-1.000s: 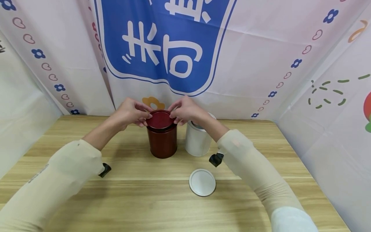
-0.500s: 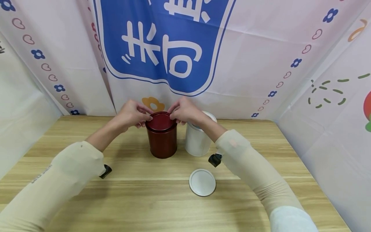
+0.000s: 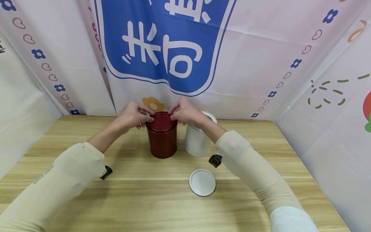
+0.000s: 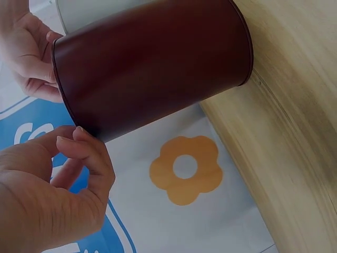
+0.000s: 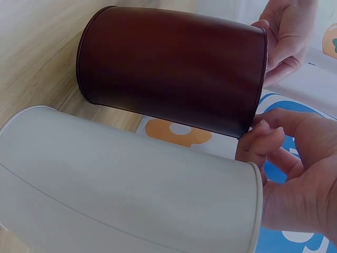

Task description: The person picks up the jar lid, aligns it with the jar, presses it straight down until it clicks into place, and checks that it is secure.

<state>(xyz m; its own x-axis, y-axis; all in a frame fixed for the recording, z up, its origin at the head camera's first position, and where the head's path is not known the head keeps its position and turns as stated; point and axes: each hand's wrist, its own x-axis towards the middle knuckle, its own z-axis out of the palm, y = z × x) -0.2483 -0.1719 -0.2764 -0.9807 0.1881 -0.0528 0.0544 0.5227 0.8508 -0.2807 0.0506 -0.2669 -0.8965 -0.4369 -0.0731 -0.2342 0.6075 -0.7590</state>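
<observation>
A dark red canister stands upright at the back of the table, its dark red lid lying level at its mouth. My left hand pinches the lid's left edge between thumb and fingers; my right hand does the same on the right edge. In the left wrist view, curled fingers meet the canister's top rim. From the right wrist, the other hand's fingertips also touch that rim, close beside the white canister. Whether the lid is fully seated cannot be seen.
Right of the red canister, the white canister stands uncovered, partly hidden behind my right forearm. A round white lid lies flat on the wooden table in front of it. A printed cloth hangs right behind the canisters.
The red lid has come down from just above the canister onto its mouth, and the dark gap beneath it has closed. Both hands have lowered slightly with it.
</observation>
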